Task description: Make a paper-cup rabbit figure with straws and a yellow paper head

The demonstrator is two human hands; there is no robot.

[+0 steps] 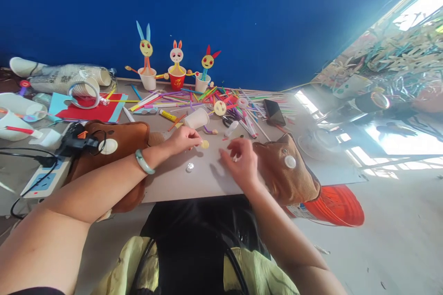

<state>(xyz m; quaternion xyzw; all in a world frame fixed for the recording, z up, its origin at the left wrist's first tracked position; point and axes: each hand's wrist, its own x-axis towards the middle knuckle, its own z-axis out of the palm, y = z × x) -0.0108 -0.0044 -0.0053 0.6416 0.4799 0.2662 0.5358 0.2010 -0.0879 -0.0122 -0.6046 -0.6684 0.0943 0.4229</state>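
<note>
My left hand [187, 141], with a bangle on its wrist, pinches a small yellow disc [205, 144] at its fingertips above the table. To the right, my right hand [242, 162] is curled, with a small whitish bit at its fingers that I cannot make out. On the tabletop below the hands lies a small white round piece [189, 167]. Just beyond them, a white paper cup [196, 119] lies on its side beside a yellow disc with a drawn face [219, 108]. A small clear bottle [231, 128] lies close behind my right hand.
Brown cushion-like pouches flank the hands, one left [126, 138] and one right [287, 173]. Behind lie many coloured sticks [180, 97], a phone [274, 112] and three rabbit-eared cup figures [176, 76]. A power strip [46, 179] with cables is at left; an orange bucket [341, 205] stands at lower right.
</note>
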